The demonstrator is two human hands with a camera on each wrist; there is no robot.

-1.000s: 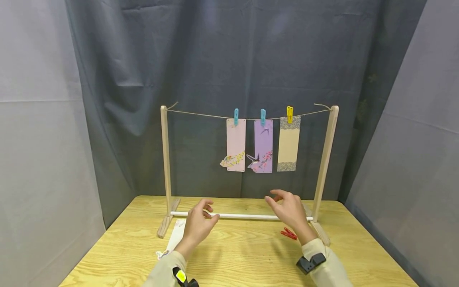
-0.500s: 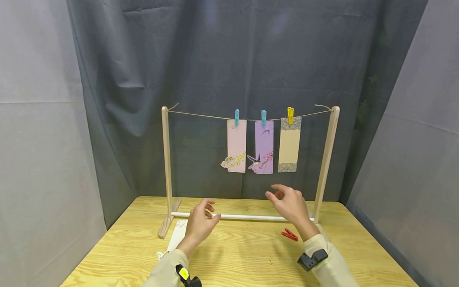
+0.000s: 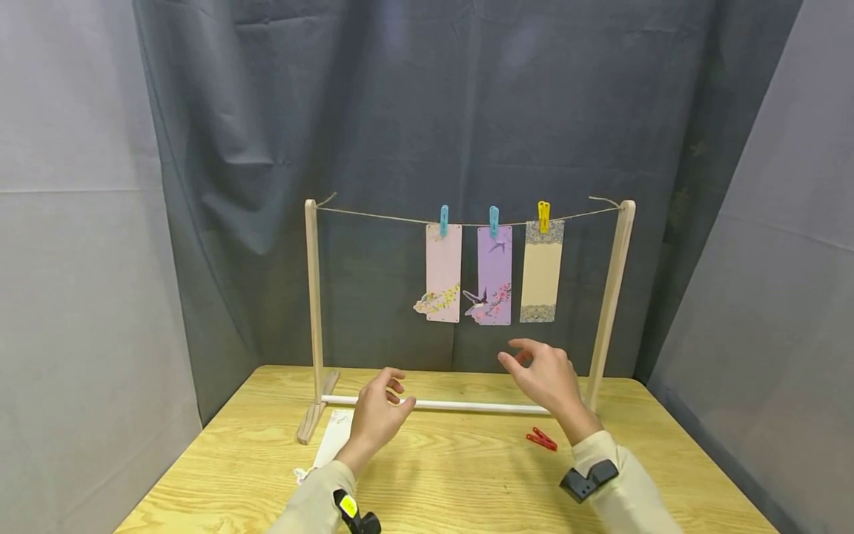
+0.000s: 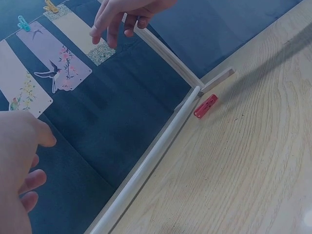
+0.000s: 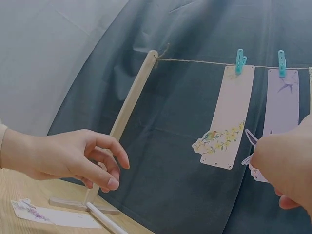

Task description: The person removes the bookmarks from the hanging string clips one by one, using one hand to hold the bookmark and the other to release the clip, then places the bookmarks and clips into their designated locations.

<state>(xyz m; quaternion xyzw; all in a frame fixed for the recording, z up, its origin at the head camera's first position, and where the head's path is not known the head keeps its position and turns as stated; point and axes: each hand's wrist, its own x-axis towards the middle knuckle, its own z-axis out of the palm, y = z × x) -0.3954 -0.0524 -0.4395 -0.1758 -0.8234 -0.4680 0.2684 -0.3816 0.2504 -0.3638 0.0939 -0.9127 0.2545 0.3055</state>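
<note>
A wooden rack (image 3: 313, 311) stands at the back of the table, with a string (image 3: 373, 213) across its top. Three bookmarks hang from the string: a pink one (image 3: 442, 271) and a purple one (image 3: 494, 274) on blue pegs, and a cream one (image 3: 540, 271) on a yellow peg (image 3: 543, 215). My left hand (image 3: 376, 412) hovers over the rack's white bottom rod (image 3: 467, 406), fingers loosely curled, holding nothing. My right hand (image 3: 543, 378) is raised below the purple and cream bookmarks, empty. A red peg (image 3: 542, 440) lies on the table by my right wrist.
Another bookmark (image 3: 331, 439) lies flat on the wooden table (image 3: 454, 482) near the rack's left foot (image 3: 313, 419). Grey curtains hang behind and to both sides. In the left wrist view the red peg (image 4: 205, 106) sits close to the rack's right foot (image 4: 214, 82).
My right hand has risen a little toward the hanging bookmarks. My left hand has barely shifted. The view has drifted slightly.
</note>
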